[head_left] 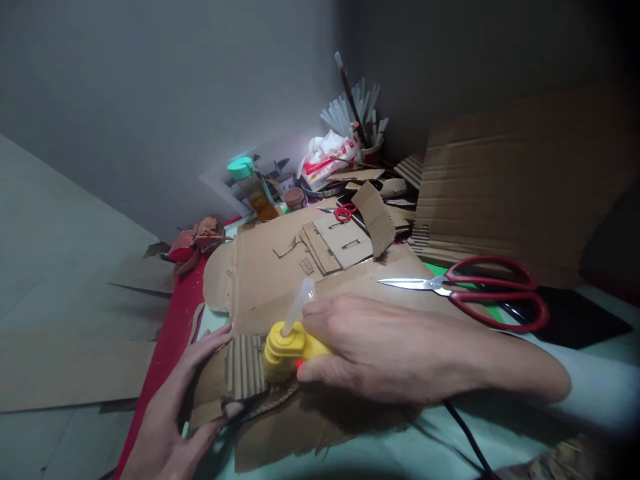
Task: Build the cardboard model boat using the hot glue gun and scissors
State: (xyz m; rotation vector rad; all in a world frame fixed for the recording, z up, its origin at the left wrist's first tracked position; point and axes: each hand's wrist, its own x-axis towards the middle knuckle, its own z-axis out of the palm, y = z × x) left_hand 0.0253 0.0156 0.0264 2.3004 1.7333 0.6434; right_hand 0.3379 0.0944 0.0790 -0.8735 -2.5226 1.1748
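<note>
A yellow hot glue gun (285, 350) is in the grip of my right hand (380, 347). A clear glue stick (299, 307) juts up from its back, and a small red light glows on its side. The gun's nozzle is hidden from me, down by the cardboard. My left hand (185, 400) pinches a piece of corrugated cardboard (245, 365) with exposed ridges, thumb at its near edge and fingers along its far side. Below lies a larger torn cardboard sheet (300, 427). A black cord (467, 437) trails from under my right wrist.
Large red-handled scissors (493, 293) lie right of a flat cardboard sheet (260, 267). Small red scissors (345, 212) rest farther back. A bottle with a turquoise lid (253, 190), a tissue pack (327, 160) and a cup of glue sticks (370, 143) stand behind. Upright cardboard (500, 193) fills the right.
</note>
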